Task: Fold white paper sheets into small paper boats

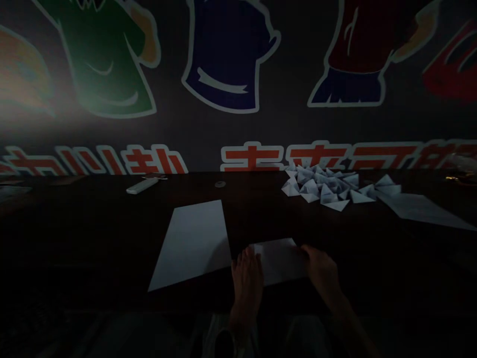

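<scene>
A folded sheet of white paper (281,261) lies on the dark table in front of me. At its left edge is my left hand (247,273), fingers close together, with the thumb side over the paper. My right hand (322,271) pinches the paper's upper right edge, its fingers curled and partly hidden in the dimness. To the left lies a larger flat stack or sheet of white paper (194,243), its right edge close to my left hand.
Several folded white paper pieces (322,184) are heaped at the back right. Beside them lies another white sheet (425,208). A white oblong object (142,185) and a small round object (220,184) sit near the painted wall (208,134). The scene is dim.
</scene>
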{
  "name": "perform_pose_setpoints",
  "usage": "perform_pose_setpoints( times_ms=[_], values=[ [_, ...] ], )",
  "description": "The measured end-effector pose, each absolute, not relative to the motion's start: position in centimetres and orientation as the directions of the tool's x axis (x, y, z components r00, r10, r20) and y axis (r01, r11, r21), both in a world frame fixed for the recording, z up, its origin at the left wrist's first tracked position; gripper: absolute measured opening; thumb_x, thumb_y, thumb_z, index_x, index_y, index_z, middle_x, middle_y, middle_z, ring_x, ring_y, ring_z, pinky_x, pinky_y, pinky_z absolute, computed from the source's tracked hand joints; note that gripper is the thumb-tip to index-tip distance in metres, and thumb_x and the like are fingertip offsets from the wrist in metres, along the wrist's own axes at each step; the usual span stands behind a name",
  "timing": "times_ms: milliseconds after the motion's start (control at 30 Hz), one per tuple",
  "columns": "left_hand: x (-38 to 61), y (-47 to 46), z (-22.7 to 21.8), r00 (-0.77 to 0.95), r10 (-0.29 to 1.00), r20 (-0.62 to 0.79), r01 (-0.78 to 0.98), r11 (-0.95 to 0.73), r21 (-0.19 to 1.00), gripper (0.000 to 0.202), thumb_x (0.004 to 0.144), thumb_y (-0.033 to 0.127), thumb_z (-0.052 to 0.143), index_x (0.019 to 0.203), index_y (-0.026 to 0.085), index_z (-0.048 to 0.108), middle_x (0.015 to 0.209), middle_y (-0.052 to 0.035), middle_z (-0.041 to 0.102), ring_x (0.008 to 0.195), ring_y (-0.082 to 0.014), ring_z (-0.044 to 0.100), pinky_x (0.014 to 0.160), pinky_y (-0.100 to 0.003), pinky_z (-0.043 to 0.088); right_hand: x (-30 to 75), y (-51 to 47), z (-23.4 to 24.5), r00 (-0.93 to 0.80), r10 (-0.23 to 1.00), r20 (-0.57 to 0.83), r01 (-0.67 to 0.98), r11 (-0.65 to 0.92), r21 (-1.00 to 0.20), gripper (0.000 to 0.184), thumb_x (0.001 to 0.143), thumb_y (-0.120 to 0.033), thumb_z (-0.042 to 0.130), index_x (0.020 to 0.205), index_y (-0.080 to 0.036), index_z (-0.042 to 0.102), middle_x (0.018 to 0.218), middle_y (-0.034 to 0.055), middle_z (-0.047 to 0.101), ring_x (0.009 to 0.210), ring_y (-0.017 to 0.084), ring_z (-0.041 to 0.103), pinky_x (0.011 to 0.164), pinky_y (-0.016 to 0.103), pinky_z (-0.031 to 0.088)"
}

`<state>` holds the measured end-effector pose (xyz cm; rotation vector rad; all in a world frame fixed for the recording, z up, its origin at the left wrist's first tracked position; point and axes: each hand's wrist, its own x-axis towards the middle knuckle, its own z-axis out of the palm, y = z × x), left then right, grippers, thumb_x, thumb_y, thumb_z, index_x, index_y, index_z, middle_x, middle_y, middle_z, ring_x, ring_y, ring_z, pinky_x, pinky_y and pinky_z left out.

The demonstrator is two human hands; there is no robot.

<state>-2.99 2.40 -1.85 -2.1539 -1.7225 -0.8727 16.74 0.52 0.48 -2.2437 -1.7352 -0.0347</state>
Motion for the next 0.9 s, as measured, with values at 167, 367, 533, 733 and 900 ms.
perform_pose_setpoints(
  times_ms=[167,367,533,733,900],
  values=[
    [-3.0,3.0,-2.2,0.116,0.795,0.595,0.960,-0.245,0.139,0.031,0.091,0.021,0.036,0.103,0.008,0.062,0.095,-0.0166,0.068,0.088,-0.0290,0.064,0.073,-0.044,0.051,16.6,0.4,0.5,0.279,0.937,0.210,0.954,-0.245,-0.174,0.028,0.087,-0.028,0.041,0.096,-0.020,0.067,0.081,0.0099,0.071,0.074,0.023,0.067,0.060,0.028,0.043],
    [-2.9,4.3,-3.5,0.133,0.690,0.711,0.963,-0.259,0.071,0.027,0.089,0.015,0.038,0.099,0.008,0.061,0.085,-0.0131,0.069,0.076,-0.0220,0.065,0.067,-0.033,0.051,16.2,1.2,1.3,0.286,0.946,0.152,0.950,-0.258,-0.178,0.025,0.089,-0.031,0.042,0.091,-0.021,0.065,0.079,0.0086,0.070,0.075,0.023,0.067,0.059,0.027,0.041],
    [-3.2,4.4,-3.2,0.147,0.733,0.664,0.957,-0.274,0.091,0.026,0.087,0.011,0.039,0.103,0.008,0.059,0.087,-0.0124,0.068,0.079,-0.0206,0.064,0.066,-0.030,0.051,16.1,1.6,1.4,0.271,0.948,0.167,0.954,-0.242,-0.178,0.023,0.089,-0.024,0.041,0.088,-0.019,0.064,0.082,0.0092,0.070,0.078,0.022,0.067,0.059,0.026,0.041],
    [-3.3,4.4,-2.3,0.128,0.823,0.553,0.949,-0.263,0.172,0.025,0.086,0.010,0.040,0.103,0.008,0.058,0.081,-0.0117,0.066,0.075,-0.0205,0.064,0.063,-0.029,0.049,16.0,2.1,1.6,0.317,0.936,0.154,0.941,-0.290,-0.173,0.027,0.089,-0.037,0.045,0.086,-0.018,0.064,0.080,0.0103,0.070,0.077,0.023,0.067,0.058,0.026,0.041],
    [-3.2,4.5,-2.1,0.124,0.822,0.556,0.940,-0.276,0.199,0.024,0.085,0.009,0.040,0.099,0.009,0.059,0.079,-0.0116,0.066,0.074,-0.0214,0.063,0.062,-0.029,0.049,16.3,2.4,1.2,0.317,0.938,0.139,0.941,-0.294,-0.167,0.030,0.090,-0.036,0.041,0.089,-0.018,0.065,0.081,0.0113,0.069,0.077,0.023,0.067,0.060,0.027,0.043]
  ],
)
